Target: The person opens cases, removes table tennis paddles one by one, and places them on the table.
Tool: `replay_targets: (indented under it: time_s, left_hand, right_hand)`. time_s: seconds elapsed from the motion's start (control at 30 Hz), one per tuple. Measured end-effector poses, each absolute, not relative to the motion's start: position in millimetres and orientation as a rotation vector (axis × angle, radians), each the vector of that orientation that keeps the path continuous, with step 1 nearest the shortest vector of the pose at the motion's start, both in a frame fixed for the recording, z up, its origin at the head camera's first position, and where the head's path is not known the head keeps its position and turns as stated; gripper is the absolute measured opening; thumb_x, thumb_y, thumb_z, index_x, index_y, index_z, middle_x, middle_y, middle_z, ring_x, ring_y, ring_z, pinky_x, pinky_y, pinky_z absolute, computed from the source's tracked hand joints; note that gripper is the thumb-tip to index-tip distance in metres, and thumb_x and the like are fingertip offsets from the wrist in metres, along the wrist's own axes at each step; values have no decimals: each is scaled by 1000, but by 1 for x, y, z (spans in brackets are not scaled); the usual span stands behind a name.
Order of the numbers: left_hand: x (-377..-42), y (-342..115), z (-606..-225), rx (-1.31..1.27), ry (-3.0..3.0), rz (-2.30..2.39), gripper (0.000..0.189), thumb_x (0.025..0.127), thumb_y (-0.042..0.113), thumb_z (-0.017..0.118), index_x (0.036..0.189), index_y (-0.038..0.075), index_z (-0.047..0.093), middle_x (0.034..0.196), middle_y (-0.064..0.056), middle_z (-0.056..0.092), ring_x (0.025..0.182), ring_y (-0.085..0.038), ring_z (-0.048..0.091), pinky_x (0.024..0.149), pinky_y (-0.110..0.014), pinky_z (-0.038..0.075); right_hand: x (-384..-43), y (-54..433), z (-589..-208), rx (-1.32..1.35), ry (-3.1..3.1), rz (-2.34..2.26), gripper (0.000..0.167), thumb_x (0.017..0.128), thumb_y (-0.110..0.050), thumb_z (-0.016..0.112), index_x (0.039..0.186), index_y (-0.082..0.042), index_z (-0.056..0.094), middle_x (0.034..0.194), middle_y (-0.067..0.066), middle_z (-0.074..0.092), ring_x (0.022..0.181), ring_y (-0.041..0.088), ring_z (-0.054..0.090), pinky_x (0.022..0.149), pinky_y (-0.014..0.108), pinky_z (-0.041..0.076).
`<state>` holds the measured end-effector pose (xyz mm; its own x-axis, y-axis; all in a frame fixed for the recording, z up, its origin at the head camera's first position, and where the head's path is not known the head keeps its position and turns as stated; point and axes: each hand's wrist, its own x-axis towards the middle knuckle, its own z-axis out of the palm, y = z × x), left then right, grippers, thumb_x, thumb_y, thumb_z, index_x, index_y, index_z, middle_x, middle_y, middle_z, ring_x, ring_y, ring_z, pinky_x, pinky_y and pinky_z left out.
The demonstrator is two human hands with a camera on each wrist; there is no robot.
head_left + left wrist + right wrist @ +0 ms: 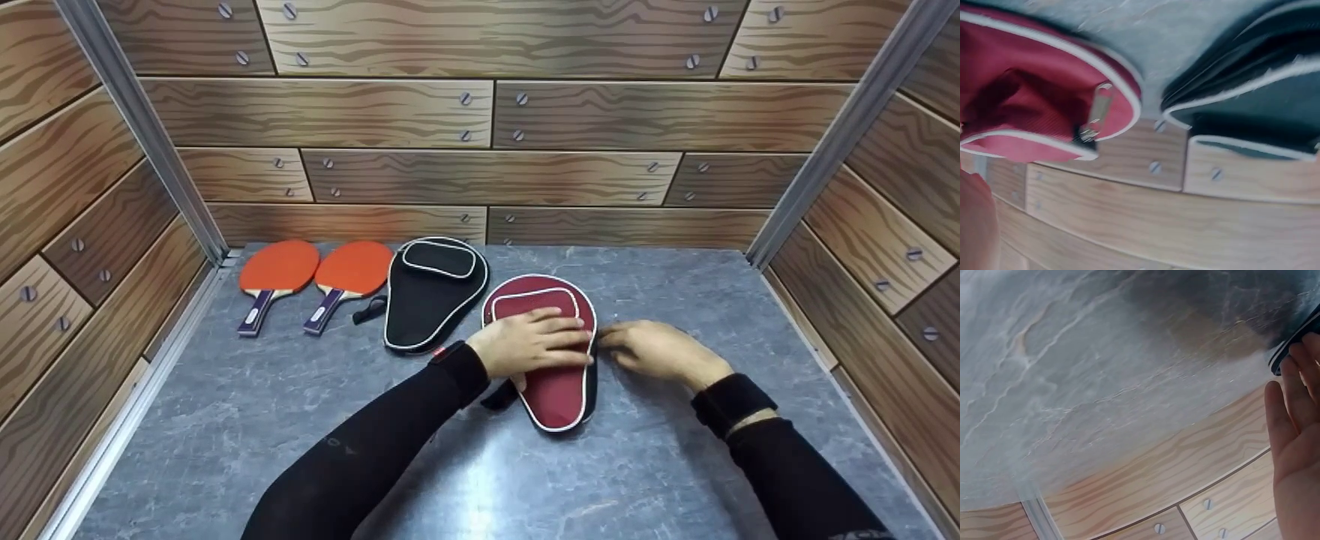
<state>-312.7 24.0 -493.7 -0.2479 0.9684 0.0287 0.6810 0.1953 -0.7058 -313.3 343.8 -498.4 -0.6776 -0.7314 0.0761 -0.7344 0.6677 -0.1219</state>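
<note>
My left hand (529,343) lies spread across a red table tennis bat case (551,405) with white piping, its fingers pointing right. The left wrist view shows the case's front pocket with a metal zip pull (1098,109). At the right edge of the case is my right hand (660,351), fingertips right at its dark side seam. In the right wrist view the visible fingers (1292,391) are nearly straight and reach the dark edge (1292,346). I cannot tell whether the thumb and index finger pinch anything there.
Left of the red case lies a black bat case (427,304) with white piping and a wrist strap (370,309). Two orange-faced table tennis bats (279,266) with purple handles lie farther left. Wood-patterned walls (487,176) enclose the grey marbled table (300,450) at the back and sides.
</note>
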Motion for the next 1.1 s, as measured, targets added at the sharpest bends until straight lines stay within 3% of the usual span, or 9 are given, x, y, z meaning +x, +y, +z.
replay_targets:
  time_s: [0.03, 0.13, 0.23, 0.3, 0.37, 0.63, 0.9, 1.1]
  left_hand:
    - [-311, 26, -493, -1551, -1966, 824, 119, 85, 84, 74, 187, 43, 28, 194, 10, 36, 181, -13, 35, 149, -38, 31]
    - [-308, 33, -490, -1598, -1872, 848, 95, 99, 67, 72, 184, 48, 33, 192, 16, 40, 179, -9, 37, 148, -36, 33]
    - [-306, 38, -489, -1642, -1826, 824, 64, 115, 43, 56, 178, 50, 42, 186, 20, 49, 176, -6, 42, 146, -34, 36]
    - [-305, 41, -489, -1664, -1826, 818, 57, 120, 33, 45, 174, 50, 47, 182, 21, 53, 175, -5, 43, 146, -34, 36]
    - [-305, 43, -488, -1682, -1839, 806, 53, 120, 31, 42, 170, 47, 51, 178, 21, 57, 174, -5, 44, 146, -34, 36]
    - [-302, 36, -484, -1662, -1819, 660, 47, 108, 35, 66, 155, 40, 59, 168, 12, 64, 169, -10, 52, 145, -33, 38]
    - [-299, 19, -471, -1611, -1819, 594, 45, 112, 26, 61, 156, 37, 60, 169, 6, 64, 167, -16, 55, 147, -35, 36]
    - [-295, 0, -458, -1567, -1808, 559, 45, 109, 28, 67, 153, 33, 64, 158, 5, 69, 156, -15, 62, 147, -36, 35]
  right_hand:
    - [-314, 345, -499, 1256, -2852, 224, 31, 106, -3, 71, 131, -9, 87, 139, 13, 86, 126, 38, 84, 108, 58, 68]
    - [-315, 348, -500, 1270, -2850, 227, 33, 106, -1, 70, 133, -8, 86, 140, 14, 85, 128, 39, 83, 110, 59, 67]
    - [-317, 352, -501, 1288, -2839, 230, 34, 106, 1, 69, 135, -8, 86, 141, 15, 85, 130, 39, 83, 112, 59, 67]
    - [-318, 353, -501, 1296, -2835, 234, 36, 105, 1, 70, 136, -7, 85, 141, 15, 84, 131, 39, 82, 112, 60, 66]
    - [-318, 355, -501, 1302, -2832, 241, 37, 104, 2, 70, 137, -7, 85, 141, 15, 84, 130, 39, 82, 111, 60, 66]
    - [-318, 355, -504, 1294, -2812, 251, 34, 102, 3, 71, 132, -6, 86, 134, 13, 86, 124, 37, 84, 107, 57, 68]
    - [-317, 353, -502, 1298, -2806, 254, 34, 102, 2, 72, 132, -7, 87, 131, 10, 86, 120, 35, 85, 105, 55, 69]
    - [-317, 351, -500, 1281, -2832, 239, 39, 102, 3, 70, 136, -9, 86, 135, 9, 86, 124, 35, 84, 107, 56, 69]
